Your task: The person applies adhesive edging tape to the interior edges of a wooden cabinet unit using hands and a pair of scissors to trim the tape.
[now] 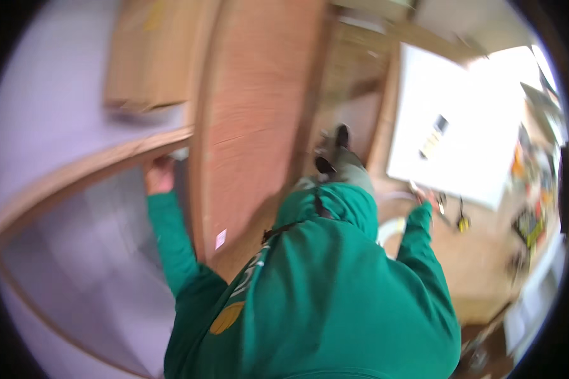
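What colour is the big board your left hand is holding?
Reddish-brown, seen in the head view: the board.

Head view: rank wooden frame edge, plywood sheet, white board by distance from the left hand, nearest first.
From the left hand:
1. Wooden frame edge, upper left: the hand is on it.
2. Plywood sheet, centre, just right of the hand.
3. White board, far right, across the person's body.

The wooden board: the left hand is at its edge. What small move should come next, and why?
Probably bring the right hand across to the wooden board. Only the left hand grips it, at its left edge, and the right hand is away near the small tools.
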Demonstrator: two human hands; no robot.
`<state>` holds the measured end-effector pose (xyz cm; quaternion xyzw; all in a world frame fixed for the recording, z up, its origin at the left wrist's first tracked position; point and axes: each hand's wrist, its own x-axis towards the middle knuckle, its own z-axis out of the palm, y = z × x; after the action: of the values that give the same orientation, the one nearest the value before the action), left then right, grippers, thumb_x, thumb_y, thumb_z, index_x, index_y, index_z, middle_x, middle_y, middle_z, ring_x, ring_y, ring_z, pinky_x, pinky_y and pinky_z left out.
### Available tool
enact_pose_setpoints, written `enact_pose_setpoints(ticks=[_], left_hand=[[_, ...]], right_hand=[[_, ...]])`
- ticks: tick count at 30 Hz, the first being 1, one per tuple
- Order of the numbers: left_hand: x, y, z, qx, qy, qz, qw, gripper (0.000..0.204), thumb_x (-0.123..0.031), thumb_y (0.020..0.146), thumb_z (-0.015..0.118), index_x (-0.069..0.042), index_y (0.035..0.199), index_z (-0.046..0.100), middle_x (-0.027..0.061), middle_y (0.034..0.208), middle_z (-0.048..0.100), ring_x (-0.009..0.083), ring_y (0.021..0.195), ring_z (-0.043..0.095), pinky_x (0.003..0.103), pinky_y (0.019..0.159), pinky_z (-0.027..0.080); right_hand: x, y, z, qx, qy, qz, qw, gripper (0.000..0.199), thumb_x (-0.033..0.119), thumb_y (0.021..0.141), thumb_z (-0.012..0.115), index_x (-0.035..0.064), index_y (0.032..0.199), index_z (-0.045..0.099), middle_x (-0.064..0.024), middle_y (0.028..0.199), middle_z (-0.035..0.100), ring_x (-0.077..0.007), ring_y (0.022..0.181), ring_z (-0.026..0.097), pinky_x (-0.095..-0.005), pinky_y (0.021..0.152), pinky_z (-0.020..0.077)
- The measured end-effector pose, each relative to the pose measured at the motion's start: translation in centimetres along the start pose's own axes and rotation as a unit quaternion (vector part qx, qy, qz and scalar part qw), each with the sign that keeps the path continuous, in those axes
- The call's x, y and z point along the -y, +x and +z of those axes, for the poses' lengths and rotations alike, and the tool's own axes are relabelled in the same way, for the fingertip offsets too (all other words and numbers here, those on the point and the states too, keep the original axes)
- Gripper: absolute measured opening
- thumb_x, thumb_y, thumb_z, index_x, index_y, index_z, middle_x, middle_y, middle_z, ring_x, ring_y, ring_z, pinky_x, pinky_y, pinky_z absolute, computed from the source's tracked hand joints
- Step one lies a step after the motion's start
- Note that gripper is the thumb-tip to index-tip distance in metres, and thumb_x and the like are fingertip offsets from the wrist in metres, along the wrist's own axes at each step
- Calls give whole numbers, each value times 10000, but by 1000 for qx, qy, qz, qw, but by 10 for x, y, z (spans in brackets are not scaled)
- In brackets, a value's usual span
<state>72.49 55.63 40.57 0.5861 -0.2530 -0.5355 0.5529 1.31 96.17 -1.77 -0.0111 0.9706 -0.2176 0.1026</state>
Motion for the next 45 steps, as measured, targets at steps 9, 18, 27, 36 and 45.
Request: enact_pose_setpoints(ticks=[9,18,27,36,45], left_hand=[[-24,-53,59,55,10,-10,998,314,-361,855,737,-126,1043,648,19,896,613,184,865,553,420,771,469],[-23,-48,58,70,24,-12,997,741,-211,820,743,-105,1421,324,118,1253,550,265,1114,586,471,939,516],[-23,-79,73,105,75,41,991,677,-287,808,776,-75,1346,423,82,1208,552,224,1018,592,429,911,500],[-1,-47,70,84,54,21,995,693,-246,752,832,1,1281,459,133,1106,600,235,1028,604,426,940,504],[6,-43,39,168,-70,19,983,748,-391,850,738,-19,1291,262,265,1274,504,367,1183,544,482,1009,476]], right_hand=[[31,40,3,164,10,75,984,232,263,827,636,102,961,535,-60,760,546,-196,583,551,-366,521,499],[2,91,-14,310,183,258,896,200,324,837,593,135,867,535,-28,650,504,-185,498,497,-346,463,468],[54,49,-88,265,500,293,771,204,319,837,673,142,851,572,9,685,553,-138,549,499,-278,490,468],[318,-183,-263,332,507,-309,733,208,209,959,630,71,1108,581,-111,1060,669,-219,976,656,-375,827,548],[509,-460,-395,254,444,-739,439,150,134,1012,553,-10,1016,593,-120,961,692,-182,950,644,-316,916,474]])
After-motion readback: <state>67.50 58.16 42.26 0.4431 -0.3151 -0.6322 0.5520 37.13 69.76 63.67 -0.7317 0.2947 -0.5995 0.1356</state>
